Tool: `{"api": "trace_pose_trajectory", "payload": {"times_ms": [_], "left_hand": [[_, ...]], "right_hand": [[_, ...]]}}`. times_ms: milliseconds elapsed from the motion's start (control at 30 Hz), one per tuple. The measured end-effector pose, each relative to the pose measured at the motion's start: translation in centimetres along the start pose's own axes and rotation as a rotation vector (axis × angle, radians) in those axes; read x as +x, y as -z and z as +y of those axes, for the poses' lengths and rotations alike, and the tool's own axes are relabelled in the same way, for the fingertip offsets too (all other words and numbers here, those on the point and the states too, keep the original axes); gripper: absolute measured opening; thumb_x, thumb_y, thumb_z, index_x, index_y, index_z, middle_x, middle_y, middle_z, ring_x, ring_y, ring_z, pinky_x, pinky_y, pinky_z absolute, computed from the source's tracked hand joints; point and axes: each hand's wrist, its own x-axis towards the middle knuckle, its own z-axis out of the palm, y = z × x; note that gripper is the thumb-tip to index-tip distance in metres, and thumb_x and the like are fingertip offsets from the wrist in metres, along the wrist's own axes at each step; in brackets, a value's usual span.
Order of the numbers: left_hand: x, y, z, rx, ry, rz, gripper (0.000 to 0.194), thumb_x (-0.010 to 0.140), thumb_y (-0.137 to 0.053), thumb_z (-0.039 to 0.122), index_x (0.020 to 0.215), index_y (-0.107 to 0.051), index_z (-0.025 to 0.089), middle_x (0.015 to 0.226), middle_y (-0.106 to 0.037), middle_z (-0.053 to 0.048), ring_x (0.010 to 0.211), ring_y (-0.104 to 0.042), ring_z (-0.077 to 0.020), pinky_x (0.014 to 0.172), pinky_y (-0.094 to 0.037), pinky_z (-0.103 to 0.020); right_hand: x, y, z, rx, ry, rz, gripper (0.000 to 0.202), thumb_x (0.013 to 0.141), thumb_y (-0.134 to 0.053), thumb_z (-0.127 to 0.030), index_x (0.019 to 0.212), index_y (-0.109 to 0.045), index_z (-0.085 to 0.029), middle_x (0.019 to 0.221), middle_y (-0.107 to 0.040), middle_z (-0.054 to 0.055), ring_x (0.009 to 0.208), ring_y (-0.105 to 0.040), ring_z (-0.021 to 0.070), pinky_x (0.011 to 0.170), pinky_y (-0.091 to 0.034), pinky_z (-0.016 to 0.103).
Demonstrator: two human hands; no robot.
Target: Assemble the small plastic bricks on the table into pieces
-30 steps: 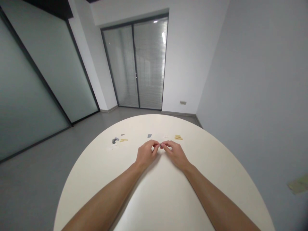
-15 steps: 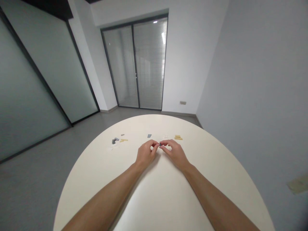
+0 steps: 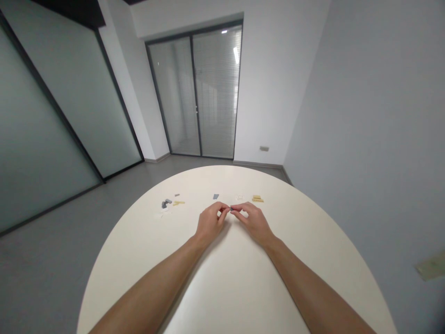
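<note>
A small dark grey piece (image 3: 231,208), too small to name closely, sits between my fingertips over the middle of the table. My left hand (image 3: 210,221) pinches its left side with thumb and forefinger. From the other side, my right hand (image 3: 253,222) grips it between thumb and fingers, which partly cover it. Just beyond my left hand lies a flat blue-grey piece (image 3: 216,196). Beyond my right hand are several clear or white bits (image 3: 239,198) and a few yellow strips (image 3: 257,198) lying close together.
On the left of the round white table (image 3: 229,287) lie dark grey pieces (image 3: 164,204), yellow strips (image 3: 178,202), a small grey piece (image 3: 177,195) and white bits (image 3: 161,214). Past the far edge stand a glass door (image 3: 215,102) and a white wall (image 3: 274,83).
Both hands stay in nearly the same place, with the dark grey piece still between them. The fingers of my right hand have shifted slightly around it.
</note>
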Motion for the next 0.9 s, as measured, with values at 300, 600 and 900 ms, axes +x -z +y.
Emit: {"api": "trace_pose_trajectory", "payload": {"times_ms": [300, 600, 900], "left_hand": [[-0.05, 0.01, 0.1, 0.056, -0.025, -0.005, 0.02, 0.096, -0.051, 0.033, 0.096, -0.069, 0.023, 0.091, -0.073, -0.001, 0.078, -0.065, -0.0148, 0.069, -0.049, -0.024], [-0.09, 0.04, 0.01, 0.093, -0.047, -0.011, 0.02, 0.096, -0.051, 0.033, 0.097, -0.068, 0.023, 0.092, -0.073, 0.0, 0.079, -0.065, -0.0147, 0.07, -0.048, -0.025], [-0.21, -0.08, -0.06, 0.095, -0.04, -0.038, 0.02, 0.096, -0.05, 0.034, 0.098, -0.068, 0.023, 0.095, -0.073, -0.001, 0.082, -0.066, -0.0151, 0.07, -0.049, -0.026]], "right_hand": [[0.02, 0.05, 0.04, -0.004, -0.014, -0.023, 0.02, 0.094, -0.06, -0.039, 0.103, -0.073, -0.026, 0.095, -0.074, 0.004, 0.092, -0.066, 0.021, 0.086, -0.051, 0.036], [-0.09, 0.18, -0.38, 0.013, -0.022, -0.021, 0.021, 0.096, -0.057, -0.039, 0.102, -0.074, -0.027, 0.094, -0.074, 0.004, 0.091, -0.065, 0.0203, 0.086, -0.049, 0.036], [-0.22, 0.08, -0.24, -0.013, -0.029, -0.041, 0.021, 0.096, -0.057, -0.036, 0.106, -0.074, -0.028, 0.098, -0.075, 0.004, 0.094, -0.066, 0.0212, 0.088, -0.05, 0.038]]}}
